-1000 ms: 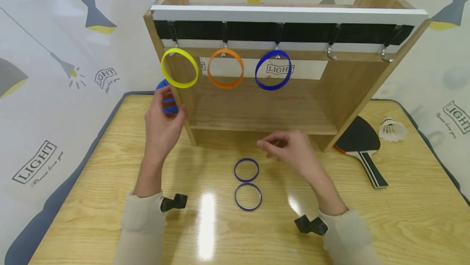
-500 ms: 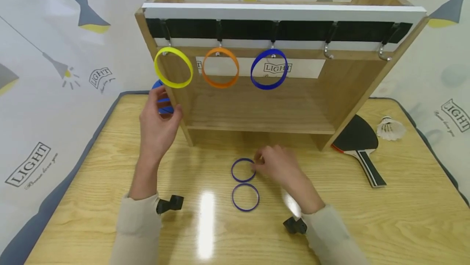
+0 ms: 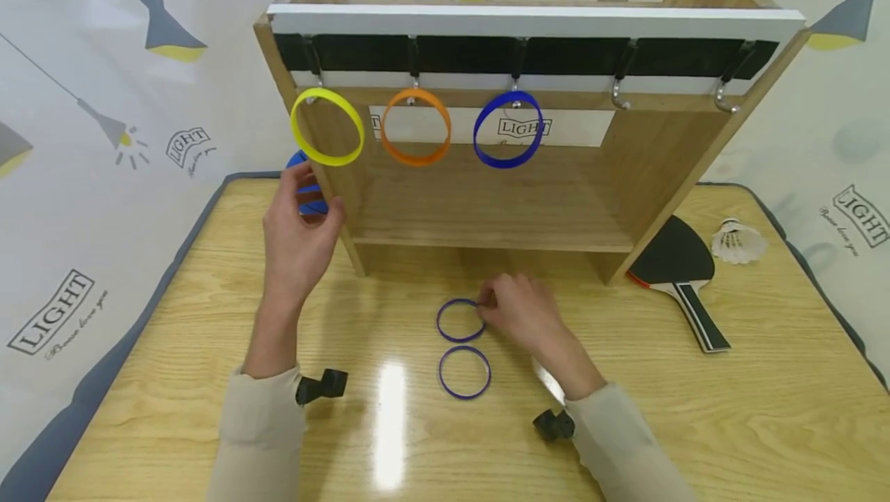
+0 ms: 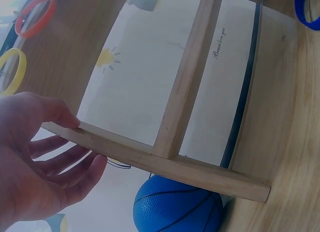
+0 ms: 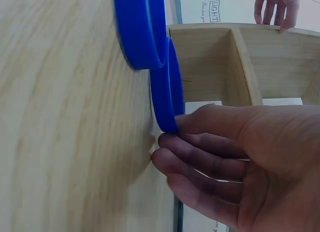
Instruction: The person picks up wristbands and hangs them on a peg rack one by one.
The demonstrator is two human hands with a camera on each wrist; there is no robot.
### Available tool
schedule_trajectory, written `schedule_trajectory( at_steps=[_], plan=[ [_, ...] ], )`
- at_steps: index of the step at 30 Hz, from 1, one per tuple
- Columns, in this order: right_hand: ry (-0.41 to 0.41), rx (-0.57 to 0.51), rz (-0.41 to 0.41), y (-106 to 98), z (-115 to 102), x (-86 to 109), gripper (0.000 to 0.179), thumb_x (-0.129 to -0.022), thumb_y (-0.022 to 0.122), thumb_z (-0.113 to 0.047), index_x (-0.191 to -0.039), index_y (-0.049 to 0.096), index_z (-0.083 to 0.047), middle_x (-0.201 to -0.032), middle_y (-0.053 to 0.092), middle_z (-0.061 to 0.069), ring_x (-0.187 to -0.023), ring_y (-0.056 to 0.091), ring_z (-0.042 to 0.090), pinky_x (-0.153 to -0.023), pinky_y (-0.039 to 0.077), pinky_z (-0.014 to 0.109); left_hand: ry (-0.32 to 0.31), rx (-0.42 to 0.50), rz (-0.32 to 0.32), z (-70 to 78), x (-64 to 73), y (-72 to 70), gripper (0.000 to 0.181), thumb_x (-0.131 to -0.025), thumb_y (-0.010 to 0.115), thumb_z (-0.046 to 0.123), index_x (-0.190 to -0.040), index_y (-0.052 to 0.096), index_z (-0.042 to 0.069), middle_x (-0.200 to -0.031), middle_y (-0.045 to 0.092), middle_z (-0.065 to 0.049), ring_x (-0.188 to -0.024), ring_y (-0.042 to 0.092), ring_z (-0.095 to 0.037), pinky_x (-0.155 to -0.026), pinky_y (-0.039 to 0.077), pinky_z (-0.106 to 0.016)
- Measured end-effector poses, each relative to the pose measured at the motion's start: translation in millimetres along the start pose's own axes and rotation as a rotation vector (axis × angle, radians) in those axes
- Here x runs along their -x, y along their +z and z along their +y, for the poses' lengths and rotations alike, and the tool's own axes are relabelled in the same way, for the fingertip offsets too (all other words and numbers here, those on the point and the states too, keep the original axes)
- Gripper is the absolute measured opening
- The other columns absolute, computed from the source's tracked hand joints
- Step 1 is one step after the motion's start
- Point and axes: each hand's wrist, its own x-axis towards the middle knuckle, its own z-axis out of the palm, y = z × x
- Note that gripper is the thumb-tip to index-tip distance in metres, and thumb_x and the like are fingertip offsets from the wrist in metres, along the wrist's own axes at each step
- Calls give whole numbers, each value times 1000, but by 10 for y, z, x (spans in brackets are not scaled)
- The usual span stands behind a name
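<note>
My left hand (image 3: pixel 299 224) grips the left side panel of a wooden shelf (image 3: pixel 487 212); in the left wrist view the thumb lies on one side of the panel (image 4: pixel 165 164) and the fingers curl behind it. With thumb and forefinger, my right hand (image 3: pixel 524 313) pinches the right edge of the farther blue wristband (image 5: pixel 165 91) low over the table. A second blue wristband (image 3: pixel 464 396) lies just nearer, right beside the first. From the shelf's hooks hang a yellow wristband (image 3: pixel 338 162), an orange wristband (image 3: pixel 419 161) and a blue wristband (image 3: pixel 504 164).
Two more hooks (image 3: pixel 621 100) at the rail's right carry nothing. Behind the left panel sits a blue ball (image 4: pixel 177 207). A table tennis bat (image 3: pixel 695 309) and a shuttlecock (image 3: pixel 738 242) lie right of the shelf on the wooden table (image 3: pixel 765 425).
My right hand has come down and to the left, onto the farther blue wristband, and now pinches its edge. The left hand keeps its grip on the shelf. The head view has shifted slightly.
</note>
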Motion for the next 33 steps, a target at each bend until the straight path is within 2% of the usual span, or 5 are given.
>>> schedule_trajectory(
  at_steps=[6,10,13,22,33],
  plan=[
    [-114,-122,121,-195,4,2,8,-85,75,-14,-91,72,-9,-80,70,-2,-73,67,15,-68,54,35,7,-6,-2,4,-8,4,45,-90,65,10,-133,52,8,-117,62,-5,-95,61,-16,-76,53,-35],
    [-236,-96,148,-362,10,51,14,-84,77,-13,-95,71,-8,-83,70,-1,-73,66,12,-62,53,29,6,-6,-4,10,-16,8,45,-90,66,9,-133,52,8,-117,62,-5,-95,61,-15,-75,53,-30],
    [-272,-39,133,-429,6,85,16,-84,79,-16,-97,73,-10,-84,71,-2,-73,66,12,-59,53,29,8,-5,-6,14,-13,7,46,-90,66,9,-133,52,8,-118,62,-6,-95,61,-16,-75,53,-31],
    [-255,77,8,-402,32,96,17,-86,77,-21,-99,75,-10,-86,71,-2,-67,60,7,-51,46,25,5,2,-6,2,1,0,46,-90,66,8,-133,52,8,-117,62,-6,-95,62,-17,-76,54,-33],
    [-217,95,-15,-422,34,125,13,-86,77,-24,-92,76,-12,-81,69,-5,-59,53,7,-45,41,24,-1,1,-11,18,-2,-4,45,-90,65,10,-133,52,7,-117,62,-7,-95,61,-17,-76,53,-32]
  ],
)
